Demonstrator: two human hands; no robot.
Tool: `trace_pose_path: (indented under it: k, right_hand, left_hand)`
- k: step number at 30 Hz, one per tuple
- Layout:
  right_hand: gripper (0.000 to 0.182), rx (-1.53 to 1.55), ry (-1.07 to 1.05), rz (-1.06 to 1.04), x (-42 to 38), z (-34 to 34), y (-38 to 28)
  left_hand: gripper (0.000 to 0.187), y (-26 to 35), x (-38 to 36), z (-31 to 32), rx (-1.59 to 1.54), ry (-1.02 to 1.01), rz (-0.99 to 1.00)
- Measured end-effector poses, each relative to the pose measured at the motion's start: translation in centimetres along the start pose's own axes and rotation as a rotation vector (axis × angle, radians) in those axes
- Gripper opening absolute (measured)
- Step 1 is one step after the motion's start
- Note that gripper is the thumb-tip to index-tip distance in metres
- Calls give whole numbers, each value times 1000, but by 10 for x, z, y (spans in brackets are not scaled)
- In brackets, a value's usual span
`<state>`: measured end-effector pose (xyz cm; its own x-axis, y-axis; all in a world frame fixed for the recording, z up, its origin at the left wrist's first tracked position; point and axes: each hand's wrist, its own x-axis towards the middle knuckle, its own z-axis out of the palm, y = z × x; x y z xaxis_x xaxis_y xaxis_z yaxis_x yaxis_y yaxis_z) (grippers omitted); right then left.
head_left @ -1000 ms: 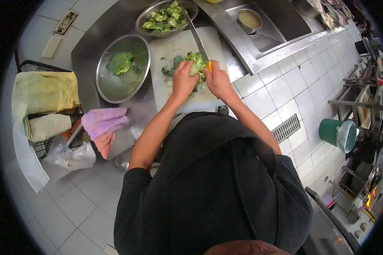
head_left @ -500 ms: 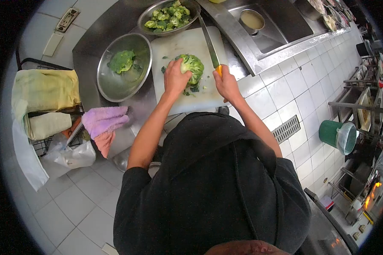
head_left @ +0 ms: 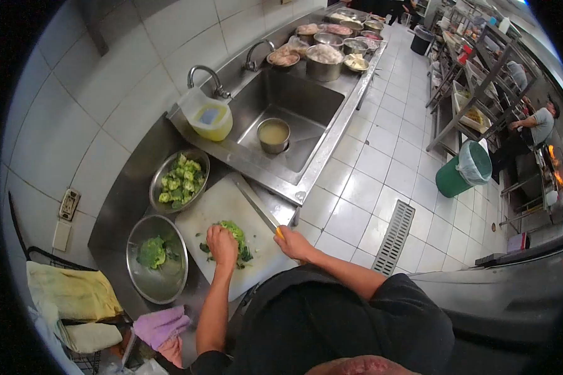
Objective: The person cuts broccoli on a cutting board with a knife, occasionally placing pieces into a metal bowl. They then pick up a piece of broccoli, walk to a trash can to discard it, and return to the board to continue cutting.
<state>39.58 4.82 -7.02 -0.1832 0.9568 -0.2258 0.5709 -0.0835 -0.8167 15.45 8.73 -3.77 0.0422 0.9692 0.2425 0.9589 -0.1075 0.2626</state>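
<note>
On the white cutting board (head_left: 244, 275) lies a head of broccoli (head_left: 234, 232) with small leaf scraps around it. My left hand (head_left: 223, 245) has its fingers curled on the broccoli's near left side and partly covers it. In my right hand (head_left: 297, 244) is a long knife (head_left: 259, 208), held by its yellow handle. Its blade points away from me over the board's right side, apart from the broccoli. A steel bowl of cut florets (head_left: 182, 181) stands beyond the board. Another steel bowl (head_left: 175, 262), to the left, holds a piece of broccoli (head_left: 151, 252).
Past the board is a sink (head_left: 306, 103) with a pot of cloudy liquid (head_left: 273, 135) and a plastic jug (head_left: 211, 119) on its rim. Cloths (head_left: 75, 294) hang at left. A green bin (head_left: 463, 170) stands on the right, with a person (head_left: 538, 125) near flames.
The camera view has tilted up and swung, bringing the whole sink, the taps and the far counter into sight. My left hand stays at the broccoli, and my right hand keeps the knife.
</note>
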Motion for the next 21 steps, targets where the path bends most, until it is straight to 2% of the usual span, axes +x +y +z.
trace_pose_path:
  k: [1, 4, 6, 9, 12, 14, 16, 21]
  right_hand:
    - [36, 9, -7, -11, -2, -3, 0]
    - [37, -1, 24, -44, -4, 5, 17]
    - [36, -35, 55, -40, -3, 9, 27]
    - [34, -25, 49, -46, -8, 15, 32]
    - [36, -43, -38, -32, -12, 8, 24]
    - [35, -37, -42, -33, -10, 10, 28]
    - [34, -42, -51, -44, -11, 10, 29]
    - [34, -57, -85, 12, -11, 13, 32]
  left_hand:
    - [9, 1, 1, 4, 17, 79, 19]
    - [9, -1, 4, 12, 32, 45, 3]
    - [11, -4, 8, 15, 11, 107, 38]
    - [20, -17, 22, 11, 48, -12, -34]
    - [18, -17, 45, -23, -102, 221, -89]
    - [17, -25, 69, -48, -22, 248, -158]
    - [17, -38, 98, -80, -72, 261, -185]
    - [22, -82, 153, -103, -26, 602, -197]
